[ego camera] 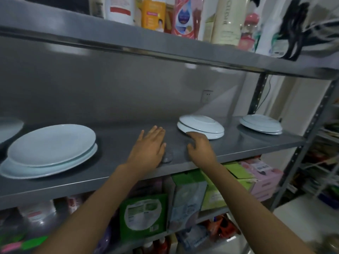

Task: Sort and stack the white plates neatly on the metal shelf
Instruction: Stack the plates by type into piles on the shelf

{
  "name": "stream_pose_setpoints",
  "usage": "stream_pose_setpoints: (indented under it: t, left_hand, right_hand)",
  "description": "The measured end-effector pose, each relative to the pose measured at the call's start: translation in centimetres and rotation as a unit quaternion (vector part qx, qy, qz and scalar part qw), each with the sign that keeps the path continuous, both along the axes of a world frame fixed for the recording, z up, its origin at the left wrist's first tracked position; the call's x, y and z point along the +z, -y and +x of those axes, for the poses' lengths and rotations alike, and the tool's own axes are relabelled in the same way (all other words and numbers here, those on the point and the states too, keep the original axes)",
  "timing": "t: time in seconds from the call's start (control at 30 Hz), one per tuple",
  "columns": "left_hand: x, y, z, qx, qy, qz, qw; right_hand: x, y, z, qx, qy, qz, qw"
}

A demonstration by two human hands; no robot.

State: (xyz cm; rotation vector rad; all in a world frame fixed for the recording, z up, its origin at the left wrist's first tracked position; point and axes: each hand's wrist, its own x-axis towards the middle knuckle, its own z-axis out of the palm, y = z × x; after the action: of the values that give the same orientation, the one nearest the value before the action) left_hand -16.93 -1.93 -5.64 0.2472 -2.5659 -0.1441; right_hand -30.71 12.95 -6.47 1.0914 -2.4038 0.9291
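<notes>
Plates are sitting in separate piles along the metal shelf (113,173), seen from the head camera. At the left, a stack of upright plates (49,149) is resting rim-up, a smaller one lying on a wider one whose near edge is sticking out toward the camera. Further left, another plate (10,128) is being cut off by the frame edge. In the middle, a pair of inverted plates (200,126) is lying foot-ring up, tilting slightly down toward the front. At the far right, a second inverted pair (261,124) is sitting near the shelf post.

The left hand (149,145) is lying flat on the bare shelf, fingers straight and together, holding nothing, well apart from the left stack. The right hand (199,146) is reaching with loosely curled fingers toward the middle pair; its fingertips seem to be touching the near rim, though blur is making that hard to confirm. Blurred bottles (154,13) are standing on the shelf above.
</notes>
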Motion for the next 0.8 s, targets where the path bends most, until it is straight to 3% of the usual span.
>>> stream_pose_setpoints:
  t: [0.2,0.4,0.5,0.63,0.8]
  left_hand:
    - [-0.2,-1.6,-7.5,0.025,0.019,0.029,0.999]
    - [0.0,-2.0,-11.9,0.020,0.014,0.100,0.995]
    - [-0.4,-2.1,-12.8,0.020,0.009,0.171,0.985]
    - [-0.3,-2.0,-13.4,0.035,0.019,0.194,0.980]
    - [0.0,-2.0,-13.1,0.030,0.021,0.205,0.978]
  right_hand:
    - [-0.4,-0.7,-10.5,-0.023,0.011,-0.025,0.999]
    - [0.6,0.4,-16.3,-0.023,0.024,0.159,0.987]
    - [1.2,0.7,-17.0,-0.017,0.024,0.174,0.984]
    - [2.2,1.0,-16.2,-0.042,-0.045,0.218,0.974]
    - [2.3,1.4,-14.9,-0.041,-0.232,0.297,0.925]
